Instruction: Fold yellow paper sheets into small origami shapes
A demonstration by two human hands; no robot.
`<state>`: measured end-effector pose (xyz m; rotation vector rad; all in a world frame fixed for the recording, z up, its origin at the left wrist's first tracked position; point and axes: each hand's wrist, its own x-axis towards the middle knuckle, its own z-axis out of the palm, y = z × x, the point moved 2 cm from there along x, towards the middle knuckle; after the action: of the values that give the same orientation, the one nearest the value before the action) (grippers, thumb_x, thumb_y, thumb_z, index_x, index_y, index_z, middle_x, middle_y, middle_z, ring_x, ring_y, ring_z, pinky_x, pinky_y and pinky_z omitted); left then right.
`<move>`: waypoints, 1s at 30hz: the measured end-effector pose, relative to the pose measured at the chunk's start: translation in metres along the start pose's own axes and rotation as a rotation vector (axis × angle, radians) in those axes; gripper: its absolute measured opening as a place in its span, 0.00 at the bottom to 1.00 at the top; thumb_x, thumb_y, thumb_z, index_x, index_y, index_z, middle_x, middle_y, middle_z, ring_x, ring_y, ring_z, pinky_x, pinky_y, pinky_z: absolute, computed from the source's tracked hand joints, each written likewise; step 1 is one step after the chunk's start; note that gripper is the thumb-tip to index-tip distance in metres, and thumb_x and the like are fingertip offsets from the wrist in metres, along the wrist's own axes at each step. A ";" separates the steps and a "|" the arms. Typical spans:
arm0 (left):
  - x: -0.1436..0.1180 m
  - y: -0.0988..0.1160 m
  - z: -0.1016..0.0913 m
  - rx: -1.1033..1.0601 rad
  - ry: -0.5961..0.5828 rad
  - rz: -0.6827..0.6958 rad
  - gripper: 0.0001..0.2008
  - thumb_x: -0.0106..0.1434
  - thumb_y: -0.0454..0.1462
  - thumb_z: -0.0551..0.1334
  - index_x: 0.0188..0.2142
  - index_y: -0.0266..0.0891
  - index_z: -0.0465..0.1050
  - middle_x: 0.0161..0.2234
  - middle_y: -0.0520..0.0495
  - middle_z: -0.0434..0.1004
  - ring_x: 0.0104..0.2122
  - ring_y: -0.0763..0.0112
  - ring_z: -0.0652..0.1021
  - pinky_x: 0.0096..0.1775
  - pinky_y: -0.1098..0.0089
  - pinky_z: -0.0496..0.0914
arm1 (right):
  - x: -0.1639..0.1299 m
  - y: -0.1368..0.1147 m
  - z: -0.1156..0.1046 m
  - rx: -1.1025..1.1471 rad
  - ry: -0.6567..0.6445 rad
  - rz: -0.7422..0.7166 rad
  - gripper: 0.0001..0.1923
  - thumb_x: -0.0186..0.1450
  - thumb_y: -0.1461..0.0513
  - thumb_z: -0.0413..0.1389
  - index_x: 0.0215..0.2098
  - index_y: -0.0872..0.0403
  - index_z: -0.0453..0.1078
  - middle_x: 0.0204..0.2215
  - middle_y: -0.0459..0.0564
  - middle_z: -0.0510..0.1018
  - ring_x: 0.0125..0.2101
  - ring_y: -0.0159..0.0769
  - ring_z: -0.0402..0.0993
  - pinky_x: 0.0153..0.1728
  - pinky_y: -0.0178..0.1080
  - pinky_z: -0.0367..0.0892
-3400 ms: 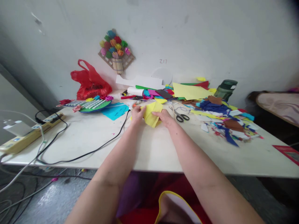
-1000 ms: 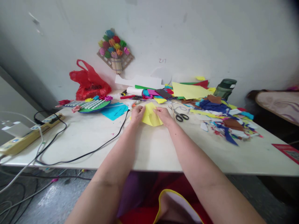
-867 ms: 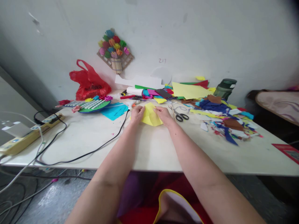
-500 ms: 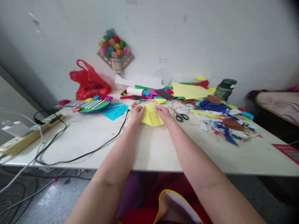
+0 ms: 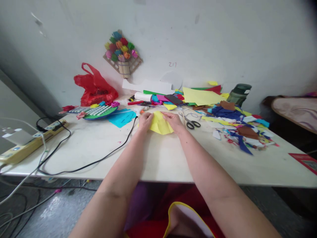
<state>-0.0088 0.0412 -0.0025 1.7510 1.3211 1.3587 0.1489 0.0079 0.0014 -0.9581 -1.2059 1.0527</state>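
A piece of yellow paper [image 5: 160, 125], creased down its middle, is held just over the table between my two hands. My left hand [image 5: 146, 121] is closed on its left edge. On the opposite side, my right hand [image 5: 172, 120] pinches the paper's upper right part between thumb and fingers. Black-handled scissors [image 5: 193, 124] lie to the right of my right hand, beside a thin wooden stick [image 5: 183, 118]. Left of my left hand is blue paper [image 5: 122, 117] on the table.
Colourful scraps [image 5: 244, 132] cover the right of the white table [image 5: 99, 145], near a green bottle [image 5: 239, 94]. A red plastic bag [image 5: 95, 87] and a flower-decorated craft board [image 5: 99, 112] stand back left. A black cable [image 5: 91, 163] runs from the power strip [image 5: 29, 147].
The fingers of my right hand have shifted slightly left along the paper's top edge. My left hand and everything else look nearly the same.
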 end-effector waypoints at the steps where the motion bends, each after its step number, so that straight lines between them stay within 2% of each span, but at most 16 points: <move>1: 0.000 0.000 0.000 -0.005 0.000 -0.003 0.12 0.53 0.43 0.54 0.22 0.37 0.66 0.20 0.53 0.64 0.23 0.74 0.66 0.25 0.73 0.59 | 0.000 0.000 0.000 -0.013 -0.003 -0.020 0.16 0.53 0.63 0.58 0.40 0.54 0.76 0.42 0.50 0.78 0.43 0.38 0.74 0.46 0.41 0.67; 12: 0.000 0.000 0.000 -0.066 0.007 -0.050 0.12 0.52 0.44 0.56 0.22 0.38 0.66 0.18 0.53 0.64 0.22 0.74 0.66 0.24 0.74 0.58 | -0.002 -0.001 -0.002 -0.146 -0.068 -0.070 0.13 0.51 0.64 0.56 0.34 0.54 0.78 0.37 0.50 0.80 0.40 0.37 0.74 0.46 0.41 0.65; 30: -0.001 0.002 0.001 -0.047 -0.006 -0.048 0.13 0.53 0.44 0.55 0.20 0.38 0.63 0.17 0.54 0.61 0.20 0.75 0.64 0.23 0.74 0.56 | -0.005 -0.008 -0.001 -0.265 -0.067 -0.095 0.10 0.50 0.63 0.56 0.29 0.54 0.78 0.30 0.48 0.80 0.34 0.36 0.73 0.41 0.40 0.65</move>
<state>-0.0072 0.0402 -0.0017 1.6801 1.3090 1.3461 0.1502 0.0009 0.0074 -1.0640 -1.4577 0.8691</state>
